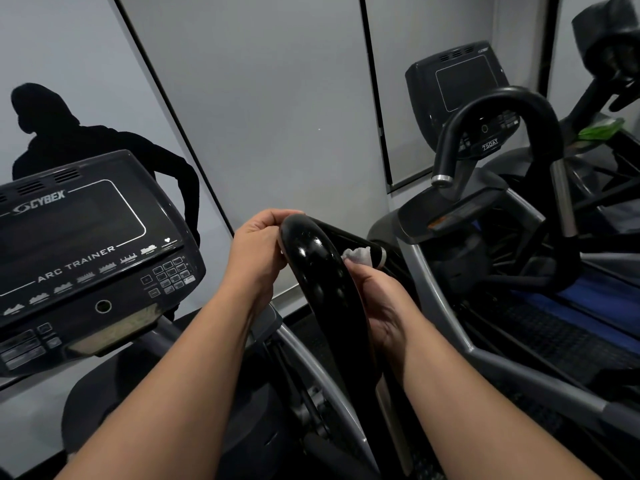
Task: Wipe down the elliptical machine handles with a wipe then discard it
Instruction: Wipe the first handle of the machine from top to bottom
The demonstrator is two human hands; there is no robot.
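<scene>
While the left hand (258,252) curls its fingers over the top of the glossy black elliptical handle (313,268), the right hand (382,303) presses a crumpled white wipe (358,255) against its far side.

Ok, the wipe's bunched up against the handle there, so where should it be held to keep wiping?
Hold the wipe by its crumpled bulk, coming from the right side of the black handle, where the right hand already has it. The handle curves like a loop, so folding the wipe around the curve probably covers more. The left hand grips the handle's top end from the left.
</scene>
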